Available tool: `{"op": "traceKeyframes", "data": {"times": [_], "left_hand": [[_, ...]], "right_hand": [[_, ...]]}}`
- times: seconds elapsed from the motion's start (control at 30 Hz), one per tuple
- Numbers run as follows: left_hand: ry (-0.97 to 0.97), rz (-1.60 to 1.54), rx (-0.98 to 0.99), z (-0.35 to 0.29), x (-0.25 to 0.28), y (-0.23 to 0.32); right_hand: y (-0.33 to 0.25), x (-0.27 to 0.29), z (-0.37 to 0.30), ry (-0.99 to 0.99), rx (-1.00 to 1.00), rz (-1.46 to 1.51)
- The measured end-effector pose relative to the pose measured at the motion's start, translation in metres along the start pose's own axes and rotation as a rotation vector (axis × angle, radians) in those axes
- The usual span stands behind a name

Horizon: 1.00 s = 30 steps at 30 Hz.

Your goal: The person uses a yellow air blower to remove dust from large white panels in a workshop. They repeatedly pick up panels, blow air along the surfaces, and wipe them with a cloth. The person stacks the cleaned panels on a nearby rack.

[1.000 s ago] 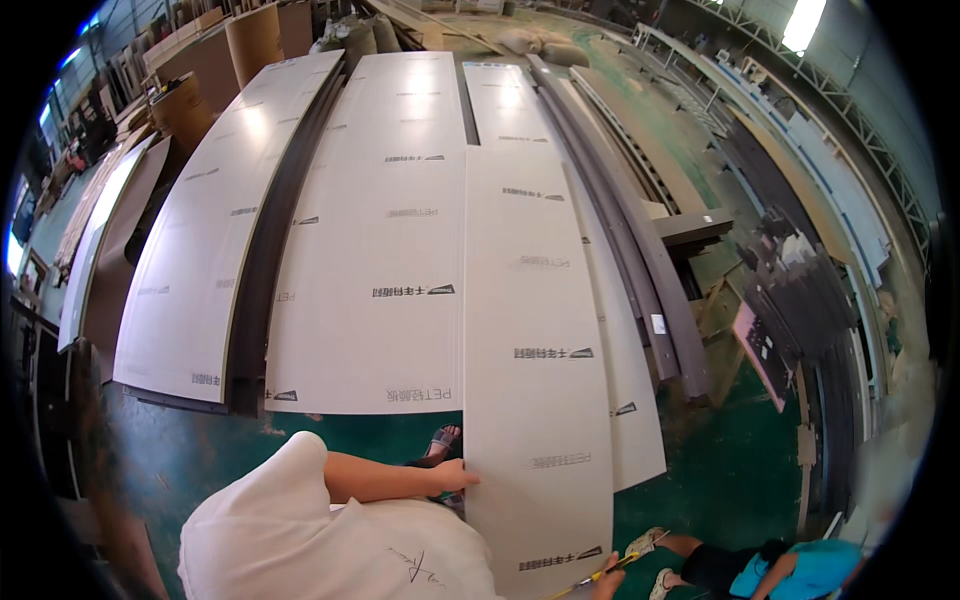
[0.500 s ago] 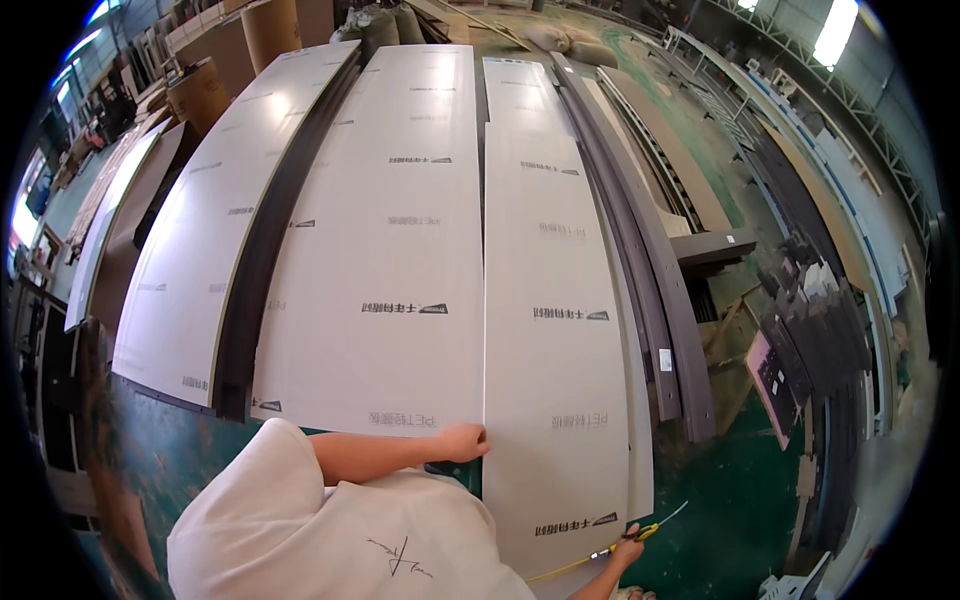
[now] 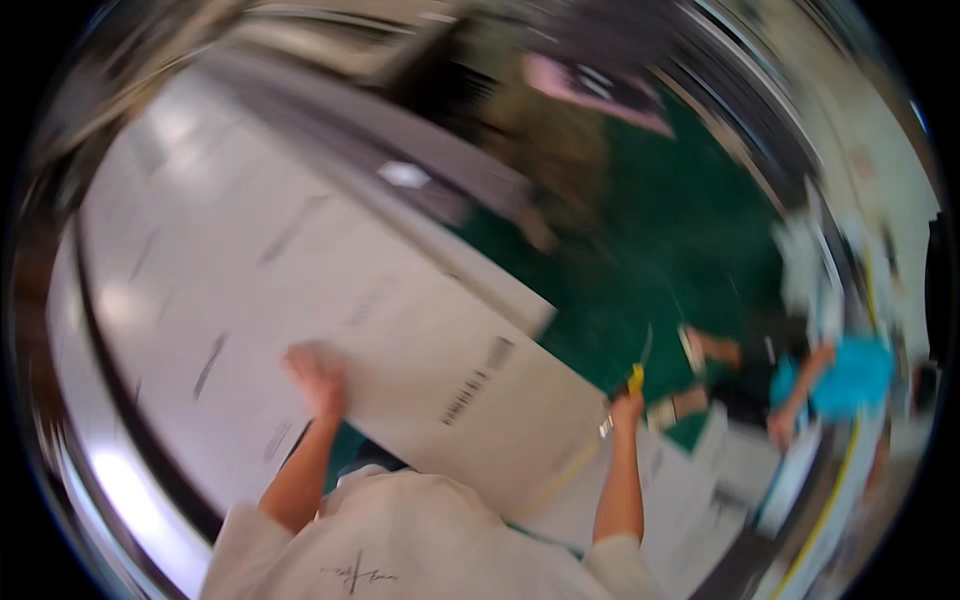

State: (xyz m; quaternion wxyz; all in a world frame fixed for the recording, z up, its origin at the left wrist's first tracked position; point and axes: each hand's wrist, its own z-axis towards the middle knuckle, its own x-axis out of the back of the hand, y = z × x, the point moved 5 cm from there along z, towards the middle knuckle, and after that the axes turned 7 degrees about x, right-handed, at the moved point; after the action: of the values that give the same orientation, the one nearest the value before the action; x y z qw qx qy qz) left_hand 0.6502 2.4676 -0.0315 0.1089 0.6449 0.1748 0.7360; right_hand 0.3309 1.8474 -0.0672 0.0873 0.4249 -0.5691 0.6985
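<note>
My left hand (image 3: 318,378) lies flat on a long white printed panel (image 3: 400,330), its fingers stretched out though smeared by motion. My right hand (image 3: 626,408) is closed around a yellow-handled tool (image 3: 636,378) with a long thin tip pointing away from me, over the panel's near right corner. Blur hides the tool's exact kind. A thin yellow strip (image 3: 560,482), looking like a tape measure blade, runs across the panel's near end below my right hand.
Another white panel (image 3: 170,330) lies to the left. Dark brown boards (image 3: 430,170) lie beyond the panel, above the green floor (image 3: 690,200). At right, a person in a blue top (image 3: 850,378) is low down near white boards (image 3: 745,460). A pink-edged board (image 3: 600,90) lies further off.
The view has swung to the right, bringing the other person in. My left hand has gone from closed at the panel's edge to flat on its surface. The tool stays in my right hand.
</note>
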Motion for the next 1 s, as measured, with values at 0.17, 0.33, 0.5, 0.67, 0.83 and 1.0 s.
{"op": "traceKeyframes", "data": {"times": [0.17, 0.33, 0.5, 0.67, 0.83, 1.0], "left_hand": [[0.057, 0.156, 0.078, 0.000, 0.009, -0.025], [-0.048, 0.211, 0.040, 0.010, -0.031, -0.033], [0.020, 0.267, 0.056, 0.030, -0.030, -0.044], [0.030, 0.215, 0.149, 0.018, -0.012, -0.014], [0.035, 0.142, 0.245, -0.001, -0.005, 0.011], [-0.030, 0.096, 0.174, -0.001, -0.015, 0.046]], "right_hand": [[0.096, 0.141, -0.016, 0.367, -0.161, -0.423], [0.288, 0.293, -0.058, 0.466, -0.534, -0.830], [0.353, 0.287, -0.016, 0.190, -0.591, -0.697], [0.362, 0.258, 0.063, 0.112, -0.505, -0.644], [0.334, 0.232, 0.120, 0.098, -0.429, -0.564], [0.273, 0.235, 0.106, 0.193, -0.340, -0.385]]}}
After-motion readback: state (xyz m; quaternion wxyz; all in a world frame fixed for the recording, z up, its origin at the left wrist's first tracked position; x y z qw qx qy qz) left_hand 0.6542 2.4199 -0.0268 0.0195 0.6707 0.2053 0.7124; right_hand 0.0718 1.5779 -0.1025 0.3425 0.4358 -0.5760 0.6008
